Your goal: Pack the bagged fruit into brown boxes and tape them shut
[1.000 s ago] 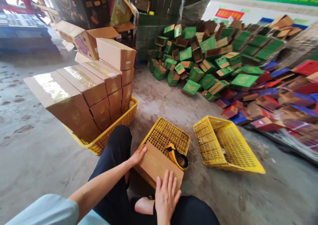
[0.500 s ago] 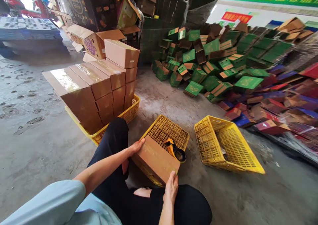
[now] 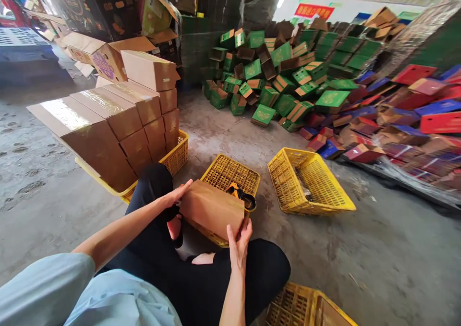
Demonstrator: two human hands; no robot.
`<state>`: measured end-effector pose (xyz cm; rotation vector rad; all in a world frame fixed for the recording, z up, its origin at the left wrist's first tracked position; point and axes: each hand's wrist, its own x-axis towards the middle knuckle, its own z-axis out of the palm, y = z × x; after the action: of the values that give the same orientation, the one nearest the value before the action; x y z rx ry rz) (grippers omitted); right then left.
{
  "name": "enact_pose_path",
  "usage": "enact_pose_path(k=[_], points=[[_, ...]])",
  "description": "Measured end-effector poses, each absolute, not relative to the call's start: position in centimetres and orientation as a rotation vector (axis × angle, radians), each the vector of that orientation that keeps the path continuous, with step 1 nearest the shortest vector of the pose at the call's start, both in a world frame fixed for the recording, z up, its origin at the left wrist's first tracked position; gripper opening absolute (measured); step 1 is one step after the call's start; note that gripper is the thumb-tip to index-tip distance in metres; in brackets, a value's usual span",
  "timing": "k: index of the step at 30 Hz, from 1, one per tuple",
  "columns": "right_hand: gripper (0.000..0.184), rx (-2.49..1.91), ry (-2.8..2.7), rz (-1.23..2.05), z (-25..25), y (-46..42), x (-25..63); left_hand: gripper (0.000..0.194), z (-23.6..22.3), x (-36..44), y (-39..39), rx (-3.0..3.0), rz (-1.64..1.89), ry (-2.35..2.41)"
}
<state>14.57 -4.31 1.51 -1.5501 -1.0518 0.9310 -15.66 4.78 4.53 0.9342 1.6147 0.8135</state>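
Note:
A closed brown cardboard box (image 3: 212, 208) lies over an overturned yellow crate (image 3: 230, 170) in front of my lap, its broad face tipped toward me. My left hand (image 3: 176, 195) presses against the box's left end with fingers stretched out. At the opposite end, my right hand (image 3: 239, 242) grips the near right corner, thumb on the side facing me. Together the hands hold the box between them. Just behind it, an orange and black tape dispenser (image 3: 240, 195) rests on the crate, partly hidden by the box.
To the left, stacked brown cartons (image 3: 104, 110) fill a yellow crate (image 3: 178, 150). Another yellow crate (image 3: 313, 184) stands at the right, and one more (image 3: 298, 304) is by my right knee. Green boxes (image 3: 262, 114) and red and blue boxes (image 3: 363, 152) lie heaped behind.
The box has turned between my hands, so its broad side now faces me more. My right hand has shifted its hold at the corner. The view has swung right.

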Motion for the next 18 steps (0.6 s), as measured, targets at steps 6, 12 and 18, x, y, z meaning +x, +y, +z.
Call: enact_pose_path(k=[6, 12, 18], points=[[0.089, -1.636, -0.914, 0.943, 3.2, -4.8, 15.7, 0.089, 7.1, -16.2, 5.6, 0.961, 0.666, 1.338], [0.106, -1.727, -0.956, 0.921, 2.8, -5.1, 15.8, 0.082, 6.0, -15.1, 6.1, 1.066, 0.810, 1.357], [0.096, -1.928, -1.005, 0.810, 1.4, -4.6, 15.7, 0.086, 2.8, -13.4, 5.7, 1.337, 0.874, 1.224]])
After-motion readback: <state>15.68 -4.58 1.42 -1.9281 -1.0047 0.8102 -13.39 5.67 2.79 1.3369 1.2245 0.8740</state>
